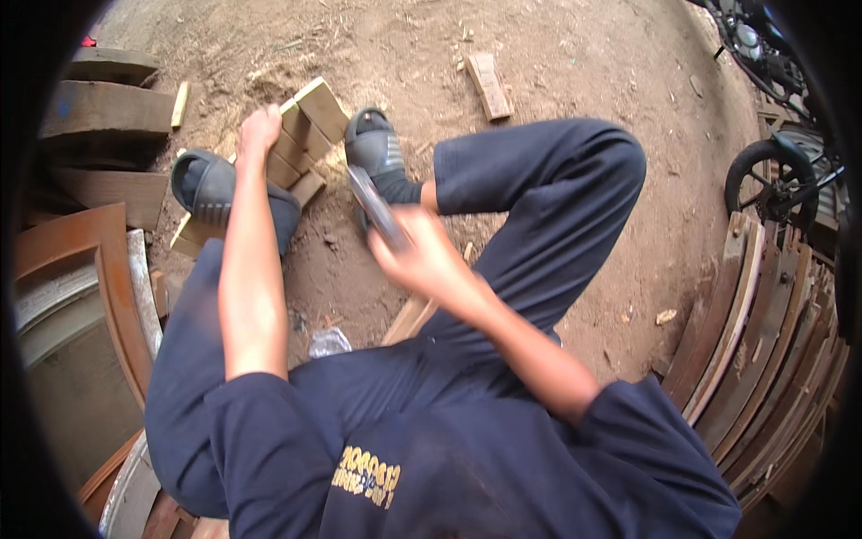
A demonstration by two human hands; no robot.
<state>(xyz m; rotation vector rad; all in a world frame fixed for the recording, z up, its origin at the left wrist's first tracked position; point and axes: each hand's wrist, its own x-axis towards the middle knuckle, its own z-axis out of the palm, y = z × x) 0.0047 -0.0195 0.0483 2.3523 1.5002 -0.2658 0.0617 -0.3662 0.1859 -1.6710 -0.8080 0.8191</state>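
My left hand (259,130) is closed over the upper edge of a pale wooden board assembly (289,162), which stands tilted on the dirt between my feet. Its face shows several short boards or dark lines across it. My right hand (417,251) is wrapped round a dark grey, elongated tool (377,208), smeared by motion, so its exact kind cannot be made out. That tool is in front of my right sandal (375,148), apart from the boards. My left sandal (211,187) rests against the wood at its left side.
A loose wooden block (488,87) lies on the dirt ahead. Stacked timber (108,112) and a brown wooden frame (112,287) stand at left. Long planks (754,314) lean at right, below a motorcycle wheel (770,184). Crumpled clear plastic (329,342) lies near my lap.
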